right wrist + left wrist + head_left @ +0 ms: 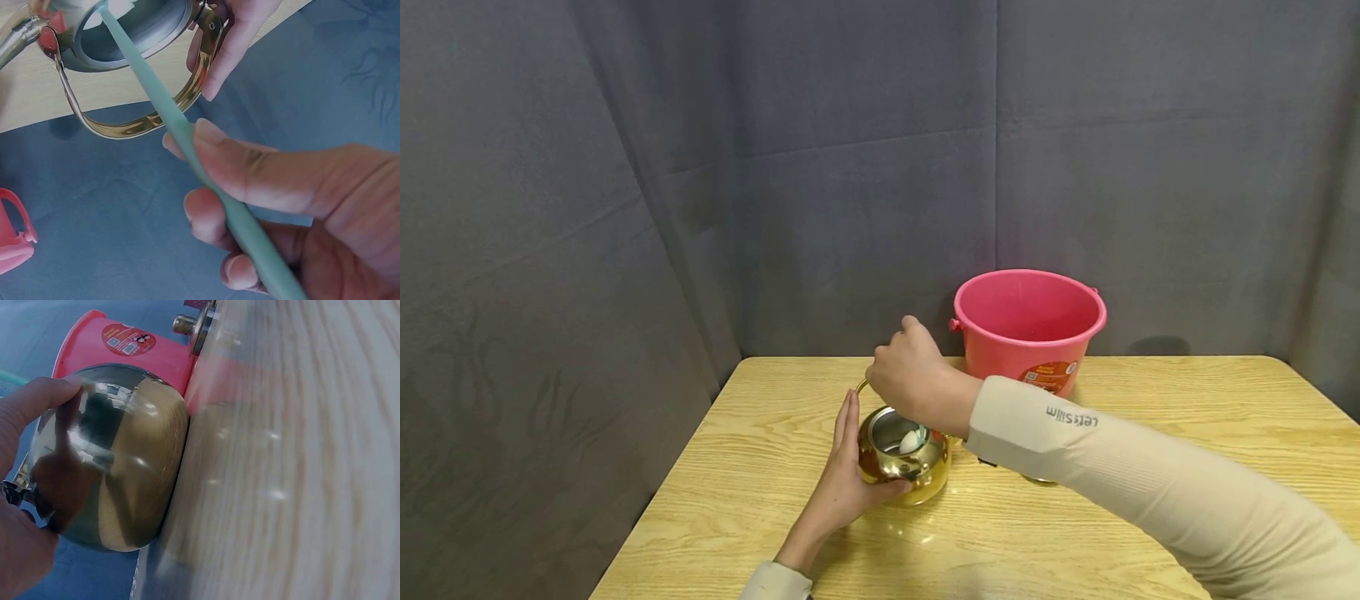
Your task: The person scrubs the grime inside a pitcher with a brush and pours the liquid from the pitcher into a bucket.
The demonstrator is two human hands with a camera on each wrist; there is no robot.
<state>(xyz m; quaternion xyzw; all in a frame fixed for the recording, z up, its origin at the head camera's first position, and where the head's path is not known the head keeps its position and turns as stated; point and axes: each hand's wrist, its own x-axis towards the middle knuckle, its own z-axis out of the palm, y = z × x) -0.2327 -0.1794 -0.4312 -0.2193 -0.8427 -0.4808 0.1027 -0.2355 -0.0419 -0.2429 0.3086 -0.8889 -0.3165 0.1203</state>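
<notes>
A shiny gold metal kettle (925, 479) stands on the wooden table with its round mouth uncovered and its arched handle tipped to the far side. My left hand (846, 479) holds the kettle's left side, fingers along the wall and thumb across the front. My right hand (917, 375) is above the mouth and grips a slim pale teal brush handle (150, 84) between thumb and fingers. The white brush head (911, 441) sits inside the kettle's mouth. In the left wrist view, the kettle body (137, 469) mirrors the table and hand.
A pink bucket (981, 354) with a red label stands behind the kettle at the table's back edge. A metal lid with a knob (199, 328) lies on the table (1112, 533), mostly hidden under my right sleeve in the head view. Grey curtains (865, 167) hang behind and left.
</notes>
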